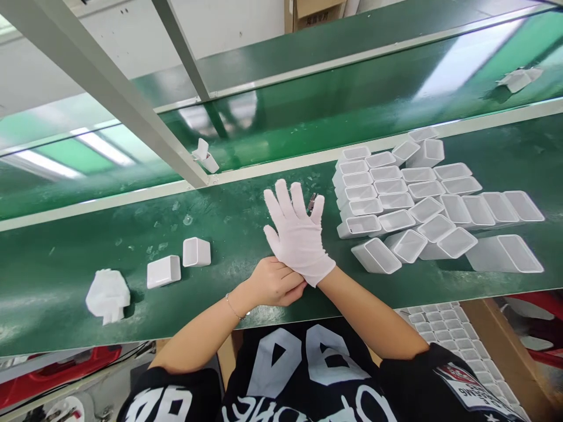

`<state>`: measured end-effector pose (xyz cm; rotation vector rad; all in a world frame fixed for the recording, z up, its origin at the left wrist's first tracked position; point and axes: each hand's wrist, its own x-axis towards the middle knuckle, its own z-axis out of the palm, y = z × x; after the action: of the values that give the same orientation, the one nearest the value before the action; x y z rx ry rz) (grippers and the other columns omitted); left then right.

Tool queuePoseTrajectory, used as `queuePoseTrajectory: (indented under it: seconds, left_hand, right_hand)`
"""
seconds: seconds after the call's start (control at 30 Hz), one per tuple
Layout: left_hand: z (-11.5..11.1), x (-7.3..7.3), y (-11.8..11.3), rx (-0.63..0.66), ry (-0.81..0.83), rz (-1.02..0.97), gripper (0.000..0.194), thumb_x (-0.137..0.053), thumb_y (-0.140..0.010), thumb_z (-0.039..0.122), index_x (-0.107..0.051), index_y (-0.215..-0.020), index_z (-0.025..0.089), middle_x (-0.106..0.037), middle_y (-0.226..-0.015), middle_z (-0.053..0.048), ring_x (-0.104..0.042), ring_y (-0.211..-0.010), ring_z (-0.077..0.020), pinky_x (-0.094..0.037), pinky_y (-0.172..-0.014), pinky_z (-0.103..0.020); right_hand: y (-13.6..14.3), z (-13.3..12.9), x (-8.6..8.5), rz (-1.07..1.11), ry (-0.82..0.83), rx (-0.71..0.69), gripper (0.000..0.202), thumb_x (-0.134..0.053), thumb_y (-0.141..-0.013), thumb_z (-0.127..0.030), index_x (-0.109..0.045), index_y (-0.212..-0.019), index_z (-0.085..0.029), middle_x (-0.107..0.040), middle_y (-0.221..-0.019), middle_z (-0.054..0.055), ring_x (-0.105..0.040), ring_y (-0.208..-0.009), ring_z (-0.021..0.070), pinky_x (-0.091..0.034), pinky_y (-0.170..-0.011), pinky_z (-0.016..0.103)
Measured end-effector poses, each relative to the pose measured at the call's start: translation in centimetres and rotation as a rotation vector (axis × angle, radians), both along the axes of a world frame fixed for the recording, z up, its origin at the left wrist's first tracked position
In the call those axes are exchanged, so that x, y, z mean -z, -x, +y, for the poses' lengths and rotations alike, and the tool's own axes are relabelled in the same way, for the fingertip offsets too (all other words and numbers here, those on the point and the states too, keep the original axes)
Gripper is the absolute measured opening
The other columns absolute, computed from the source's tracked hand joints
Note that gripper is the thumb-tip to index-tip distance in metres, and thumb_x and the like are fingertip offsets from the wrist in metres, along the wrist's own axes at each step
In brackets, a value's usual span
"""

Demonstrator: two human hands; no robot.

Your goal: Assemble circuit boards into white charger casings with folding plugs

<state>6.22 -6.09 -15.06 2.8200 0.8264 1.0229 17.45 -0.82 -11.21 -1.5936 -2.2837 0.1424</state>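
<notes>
My right hand (297, 231) wears a white cloth glove, with its fingers spread above the green bench (65, 264). My bare left hand (273, 282) pinches the cuff of that white glove at the right wrist. Both hands hover near the middle of the bench's front edge. Just right of the gloved hand lies a cluster of several white rectangular plastic shells (396, 199), open ends facing me. Two more white shells (196, 251) sit to the left, next to a crumpled white glove (108, 296).
A grey metal frame post (132, 111) slants across the upper left. Behind the bench runs a green conveyor belt (352, 88) carrying a white part (519, 78); another white part (204, 155) sits by the post. A tray of white shells (448, 337) lies below the bench at right.
</notes>
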Motion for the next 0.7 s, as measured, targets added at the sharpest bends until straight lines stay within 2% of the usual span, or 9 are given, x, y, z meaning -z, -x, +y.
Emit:
queuePoseTrajectory:
  seconds: [0.27, 0.43, 0.6, 0.7]
  left_hand:
    - [0.0, -0.2, -0.1, 0.001, -0.007, -0.01, 0.032, -0.049, -0.096, 0.017, -0.056, -0.065, 0.019, -0.061, -0.059, 0.001, -0.052, -0.054, -0.0113, -0.04, -0.055, -0.027]
    - [0.0, -0.2, -0.2, -0.013, -0.026, -0.019, 0.033, -0.047, -0.097, 0.017, -0.056, -0.065, 0.019, -0.061, -0.058, 0.002, -0.051, -0.053, -0.0106, -0.039, -0.056, -0.026]
    - [-0.1, 0.1, -0.1, -0.004, -0.014, -0.008, 0.031, -0.051, -0.097, 0.02, -0.058, -0.067, 0.019, -0.062, -0.059, 0.002, -0.053, -0.055, -0.0109, -0.038, -0.055, -0.027]
    - [-0.1, 0.3, -0.1, -0.003, 0.0, 0.003, 0.031, -0.053, -0.096, 0.02, -0.057, -0.065, 0.019, -0.061, -0.058, 0.002, -0.053, -0.054, -0.0111, -0.037, -0.055, -0.027]
  right_hand:
    - [0.0, 0.1, -0.2, 0.0, 0.035, -0.005, 0.072, -0.058, -0.094, -0.028, -0.033, -0.162, -0.029, -0.016, -0.173, 0.01, -0.017, -0.159, 0.0379, -0.003, -0.121, 0.073]
    - [0.0, 0.0, 0.1, 0.027, 0.017, -0.01, 0.067, -0.055, -0.095, -0.026, -0.037, -0.16, -0.026, -0.02, -0.172, 0.013, -0.026, -0.154, 0.0372, -0.006, -0.12, 0.073]
    - [-0.1, -0.2, 0.5, 0.043, -0.01, 0.008, 0.061, -0.054, -0.095, -0.028, -0.045, -0.155, -0.022, -0.038, -0.164, 0.013, -0.036, -0.141, 0.0352, -0.006, -0.121, 0.065]
    - [-0.1, -0.2, 1.0, 0.03, -0.063, 0.016, 0.046, -0.052, -0.096, -0.03, -0.057, -0.139, -0.016, -0.053, -0.147, 0.016, -0.043, -0.126, 0.0326, -0.018, -0.117, 0.057]
